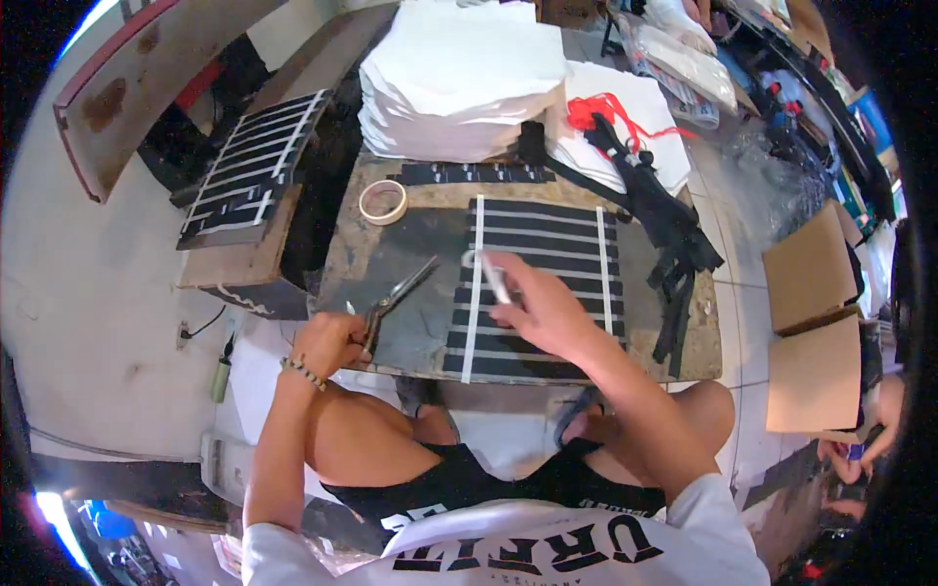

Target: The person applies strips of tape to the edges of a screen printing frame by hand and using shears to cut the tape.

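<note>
My left hand [337,338] is closed at the near left edge of the table, around the handle end of metal scissors [399,289], whose blades point away to the right. My right hand [516,297] hovers over the left side of a panel of black strips [538,286], pinching a small whitish object [495,278] that is blurred. Two white tape strips cross the black ones, one near each side. A roll of masking tape [383,203] lies farther back on the left. Behind the panel is a row of black pieces with small white marks [476,173].
A tall stack of white sheets [462,80] stands at the back. Black straps [645,176] and red ribbon [597,110] lie at the right. A second striped panel [249,168] rests on a box at the left. Open cardboard boxes [810,373] stand right, near another person's arm.
</note>
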`<action>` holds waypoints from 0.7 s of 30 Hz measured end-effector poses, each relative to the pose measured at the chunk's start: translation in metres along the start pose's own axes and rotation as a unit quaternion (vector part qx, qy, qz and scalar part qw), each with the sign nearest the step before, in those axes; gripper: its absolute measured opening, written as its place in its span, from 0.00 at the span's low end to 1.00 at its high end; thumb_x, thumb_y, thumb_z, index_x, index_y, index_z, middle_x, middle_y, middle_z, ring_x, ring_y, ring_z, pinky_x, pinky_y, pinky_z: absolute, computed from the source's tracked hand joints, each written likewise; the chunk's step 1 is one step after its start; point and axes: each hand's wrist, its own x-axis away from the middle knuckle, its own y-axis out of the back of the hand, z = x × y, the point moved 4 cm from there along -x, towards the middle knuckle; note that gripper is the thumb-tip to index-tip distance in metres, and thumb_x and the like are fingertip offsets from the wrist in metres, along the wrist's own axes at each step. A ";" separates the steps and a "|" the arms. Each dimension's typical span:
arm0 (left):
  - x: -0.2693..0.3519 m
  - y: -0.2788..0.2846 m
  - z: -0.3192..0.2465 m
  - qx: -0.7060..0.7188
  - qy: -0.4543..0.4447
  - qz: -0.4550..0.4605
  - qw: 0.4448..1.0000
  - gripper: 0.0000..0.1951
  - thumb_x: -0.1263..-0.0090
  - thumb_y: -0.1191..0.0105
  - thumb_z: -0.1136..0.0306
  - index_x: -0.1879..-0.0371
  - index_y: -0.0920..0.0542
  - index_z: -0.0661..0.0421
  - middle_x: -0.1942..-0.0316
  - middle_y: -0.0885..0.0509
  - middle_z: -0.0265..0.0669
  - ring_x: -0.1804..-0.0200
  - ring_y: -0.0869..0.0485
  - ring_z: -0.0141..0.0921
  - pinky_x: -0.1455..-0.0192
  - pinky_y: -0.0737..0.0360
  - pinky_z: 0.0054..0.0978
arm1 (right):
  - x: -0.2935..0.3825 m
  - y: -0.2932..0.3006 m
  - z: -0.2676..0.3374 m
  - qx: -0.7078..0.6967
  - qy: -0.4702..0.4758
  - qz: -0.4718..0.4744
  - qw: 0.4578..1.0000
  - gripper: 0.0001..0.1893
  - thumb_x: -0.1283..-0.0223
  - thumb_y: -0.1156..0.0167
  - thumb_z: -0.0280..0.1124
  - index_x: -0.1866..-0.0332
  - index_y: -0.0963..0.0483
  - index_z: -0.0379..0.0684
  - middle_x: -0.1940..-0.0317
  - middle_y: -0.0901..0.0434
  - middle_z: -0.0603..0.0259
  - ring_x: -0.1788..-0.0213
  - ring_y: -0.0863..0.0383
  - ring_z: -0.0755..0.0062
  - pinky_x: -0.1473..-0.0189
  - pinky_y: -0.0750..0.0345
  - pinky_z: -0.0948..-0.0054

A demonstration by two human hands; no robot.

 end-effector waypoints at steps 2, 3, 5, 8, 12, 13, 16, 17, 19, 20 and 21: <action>0.002 -0.007 0.008 0.046 -0.028 -0.002 0.999 0.10 0.50 0.26 0.69 0.70 0.12 0.52 0.69 0.11 0.44 0.63 0.11 0.48 0.60 0.16 0.44 | -0.042 -0.022 0.008 0.064 0.104 -0.023 0.992 0.37 0.41 0.32 0.20 0.24 0.33 0.46 0.52 0.15 0.47 0.49 0.12 0.44 0.47 0.17 0.54; 0.002 -0.009 0.012 0.070 -0.043 -0.002 0.997 0.09 0.50 0.27 0.70 0.69 0.11 0.52 0.68 0.11 0.43 0.62 0.11 0.48 0.59 0.15 0.44 | -0.062 -0.033 0.009 0.101 0.151 -0.031 0.983 0.38 0.43 0.32 0.20 0.25 0.32 0.48 0.53 0.15 0.47 0.49 0.13 0.40 0.47 0.17 0.51; 0.003 -0.009 0.007 0.026 -0.046 0.002 0.999 0.08 0.47 0.29 0.68 0.68 0.09 0.51 0.67 0.10 0.44 0.61 0.11 0.48 0.56 0.15 0.45 | -0.099 -0.059 0.016 0.167 0.184 0.002 0.969 0.38 0.43 0.33 0.20 0.24 0.32 0.51 0.54 0.14 0.49 0.51 0.12 0.42 0.49 0.17 0.50; 0.000 -0.012 0.003 -0.001 -0.035 0.034 0.999 0.09 0.45 0.29 0.65 0.68 0.09 0.54 0.64 0.10 0.42 0.59 0.11 0.48 0.53 0.15 0.45 | -0.138 -0.096 0.035 0.260 0.178 0.074 0.946 0.37 0.40 0.36 0.21 0.23 0.33 0.55 0.57 0.13 0.51 0.53 0.11 0.45 0.53 0.16 0.50; 0.003 -0.016 0.010 0.036 -0.031 0.004 0.999 0.07 0.44 0.28 0.67 0.68 0.09 0.53 0.63 0.10 0.43 0.59 0.11 0.49 0.53 0.15 0.46 | -0.171 -0.152 0.032 0.321 0.225 0.077 0.917 0.39 0.36 0.41 0.23 0.20 0.37 0.61 0.63 0.14 0.52 0.63 0.11 0.47 0.61 0.16 0.51; 0.005 -0.013 0.006 0.026 -0.022 0.004 0.999 0.07 0.44 0.28 0.67 0.68 0.09 0.52 0.63 0.10 0.43 0.58 0.11 0.49 0.53 0.15 0.46 | -0.176 -0.164 0.034 0.316 0.227 0.085 0.917 0.39 0.36 0.41 0.23 0.19 0.37 0.62 0.64 0.14 0.51 0.64 0.11 0.47 0.61 0.16 0.51; 0.009 -0.009 0.003 0.019 -0.013 -0.005 1.000 0.07 0.43 0.28 0.66 0.68 0.11 0.53 0.61 0.10 0.43 0.57 0.12 0.49 0.53 0.15 0.47 | -0.180 -0.182 0.036 0.331 0.231 0.039 0.914 0.38 0.36 0.42 0.24 0.19 0.37 0.62 0.66 0.15 0.50 0.66 0.12 0.47 0.62 0.16 0.51; 0.011 -0.008 0.005 0.022 -0.009 0.002 1.000 0.07 0.43 0.28 0.66 0.68 0.11 0.53 0.62 0.10 0.43 0.58 0.12 0.49 0.54 0.16 0.48 | -0.181 -0.186 0.036 0.326 0.234 0.035 0.915 0.38 0.36 0.43 0.24 0.19 0.37 0.61 0.67 0.15 0.50 0.66 0.12 0.47 0.63 0.16 0.51; 0.007 -0.006 0.002 0.033 -0.006 0.016 0.999 0.08 0.42 0.29 0.65 0.70 0.12 0.54 0.64 0.11 0.44 0.59 0.12 0.50 0.55 0.16 0.48 | -0.183 -0.186 0.028 0.322 0.232 0.028 0.917 0.37 0.36 0.43 0.24 0.20 0.36 0.60 0.68 0.16 0.50 0.66 0.12 0.47 0.64 0.17 0.51; 0.006 -0.005 0.001 0.048 0.016 0.028 0.998 0.09 0.41 0.29 0.64 0.71 0.12 0.55 0.67 0.11 0.46 0.60 0.12 0.50 0.56 0.16 0.48 | -0.185 -0.185 0.025 0.294 0.249 -0.001 0.923 0.36 0.37 0.39 0.25 0.22 0.33 0.58 0.69 0.16 0.51 0.68 0.14 0.45 0.63 0.18 0.50; 0.005 -0.008 0.002 0.039 0.000 0.013 0.999 0.09 0.41 0.29 0.64 0.71 0.12 0.55 0.68 0.12 0.46 0.61 0.12 0.50 0.56 0.16 0.48 | -0.187 -0.184 0.021 0.271 0.244 0.008 0.931 0.36 0.39 0.37 0.26 0.23 0.32 0.58 0.68 0.16 0.50 0.67 0.14 0.44 0.62 0.18 0.49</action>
